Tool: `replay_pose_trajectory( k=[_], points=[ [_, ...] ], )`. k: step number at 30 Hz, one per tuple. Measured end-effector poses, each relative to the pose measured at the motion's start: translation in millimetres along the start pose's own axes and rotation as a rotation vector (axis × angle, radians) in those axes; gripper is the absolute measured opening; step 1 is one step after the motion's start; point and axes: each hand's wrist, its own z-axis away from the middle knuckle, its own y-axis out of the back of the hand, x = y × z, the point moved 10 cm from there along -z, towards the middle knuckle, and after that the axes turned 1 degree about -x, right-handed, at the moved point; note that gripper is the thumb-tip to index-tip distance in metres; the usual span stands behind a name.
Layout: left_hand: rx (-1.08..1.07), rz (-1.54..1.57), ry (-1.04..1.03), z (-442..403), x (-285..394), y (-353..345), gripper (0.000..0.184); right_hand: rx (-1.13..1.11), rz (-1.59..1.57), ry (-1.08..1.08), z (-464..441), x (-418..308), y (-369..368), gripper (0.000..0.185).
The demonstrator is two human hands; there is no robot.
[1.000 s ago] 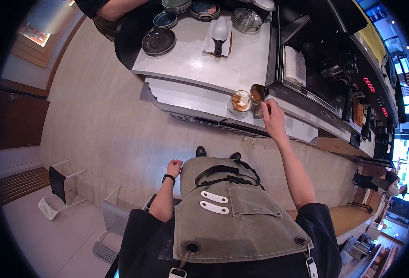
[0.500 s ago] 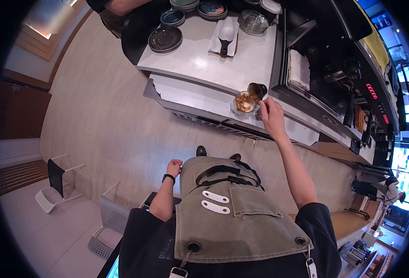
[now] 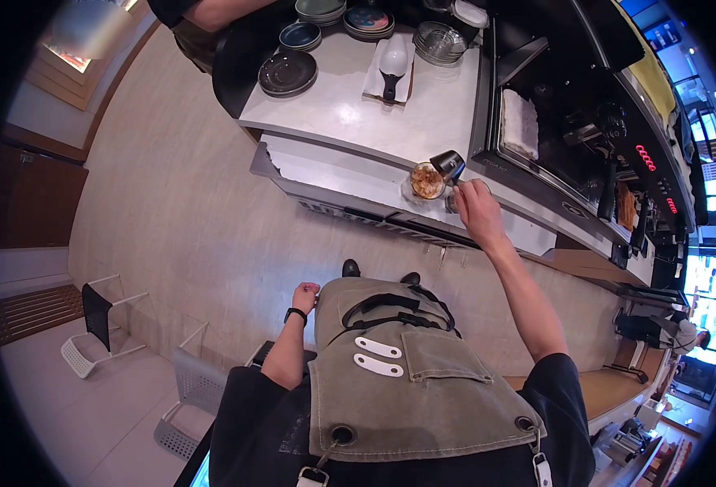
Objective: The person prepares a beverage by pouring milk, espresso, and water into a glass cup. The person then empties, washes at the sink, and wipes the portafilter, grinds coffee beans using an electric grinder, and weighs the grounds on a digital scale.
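My right hand [image 3: 478,211] grips a small dark metal pitcher [image 3: 449,165], its fingers partly hidden behind the wrist and knuckles. The pitcher is tipped steeply toward a clear glass [image 3: 416,188] whose top shows brown liquid and pale pieces that look like ice. The glass stands on the lower front ledge of the counter; beside it, under my right hand, part of another clear vessel [image 3: 453,203] shows. My left hand [image 3: 306,295] hangs low beside the apron, its fingers curled in with nothing seen in them.
On the white counter [image 3: 325,122] are a dark plate stack [image 3: 288,73], small blue plates [image 3: 299,35], glass dishes [image 3: 440,42] and a white scoop [image 3: 393,61] on a napkin. An espresso machine [image 3: 569,122] stands to the right. Another person's arm [image 3: 224,10] reaches in at top left.
The pitcher has tipped further over the glass, so its outer side now shows instead of its mouth. The drink's top looks browner. My left hand stays put.
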Motion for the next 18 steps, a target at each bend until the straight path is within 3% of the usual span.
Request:
replay_pose_trajectory(
  k=[7, 11, 18],
  points=[
    [0.019, 0.031, 0.002, 11.3, -0.4, 10.1, 0.032, 0.041, 0.090, 0.114, -7.0, -25.1, 43.9, 0.014],
    [0.009, 0.011, 0.031, 12.6, -2.0, 15.6, 0.029, 0.016, 0.143, 0.152, 7.9, -11.8, -7.6, 0.015],
    [-0.017, -0.088, -0.003, -8.2, 24.1, 11.5, 0.029, 0.075, 0.102, 0.067, 7.6, -19.0, 19.0, 0.014]
  ],
)
